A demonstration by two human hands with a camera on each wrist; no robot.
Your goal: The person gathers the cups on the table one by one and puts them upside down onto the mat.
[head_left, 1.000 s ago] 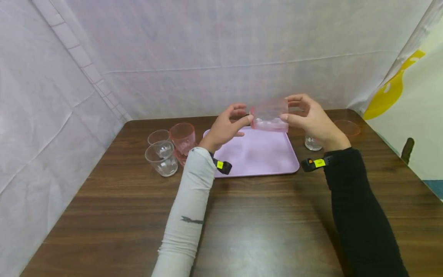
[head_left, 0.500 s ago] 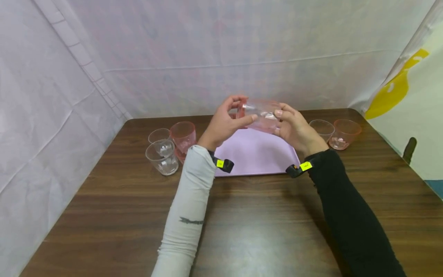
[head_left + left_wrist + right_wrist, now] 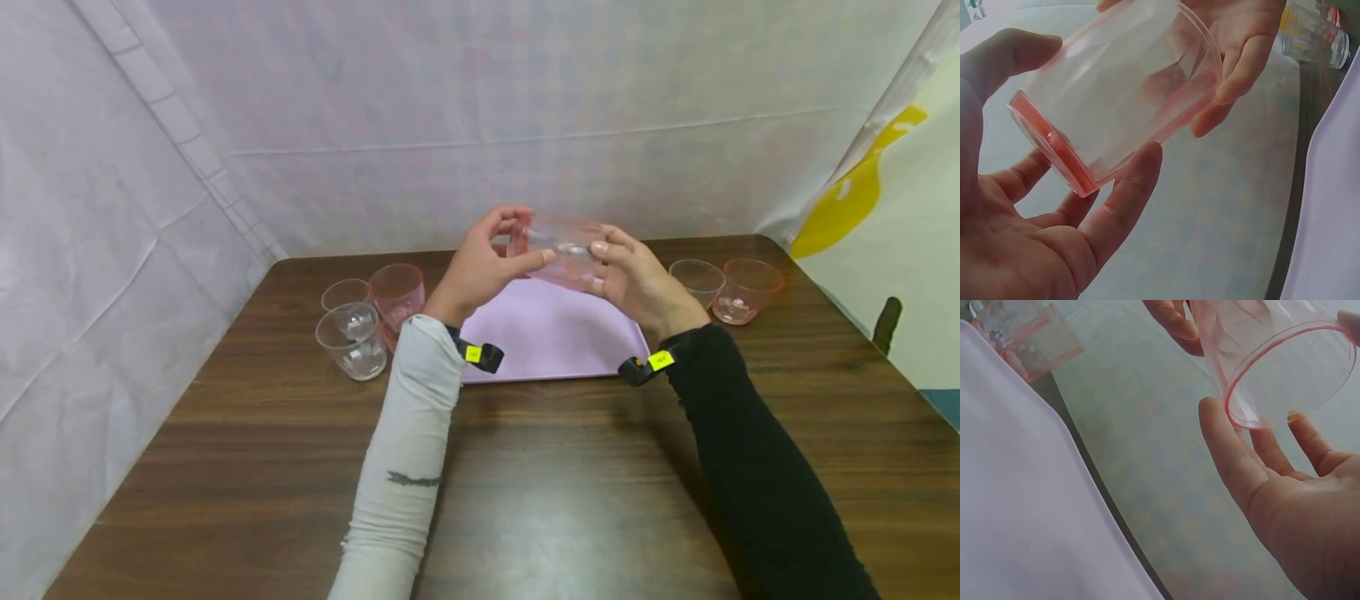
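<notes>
Up above the pink tray (image 3: 555,333), between both hands, sits a pink plastic cup (image 3: 558,250), lying on its side with its long axis running hand to hand, roughly level. The left hand (image 3: 480,271) has the thick pink base end: thumb on the near side, fingers curled round the far side, and the left wrist view shows that base (image 3: 1054,147) cradled in the fingertips (image 3: 1135,169). The right hand (image 3: 637,279) takes the open rim end, thumb and fingers wrapped about the mouth (image 3: 1288,375), so each grip is closed on the same cup, and neither hand is nearer than the other. It may be two cups nested together; the walls look doubled in the left wrist view, but I cannot say for sure. Out to the left of the grip, on the counter (image 3: 525,483), stand two clear cups (image 3: 351,340) and a pink cup (image 3: 396,296), touching or nearly so. Out to the right stand a clear cup (image 3: 696,279) and an orange-pink cup (image 3: 746,287), just beside each other. Part of the tray is hidden behind the hands and the black sleeve (image 3: 750,450). White sheeting (image 3: 480,125) closes off the back.
</notes>
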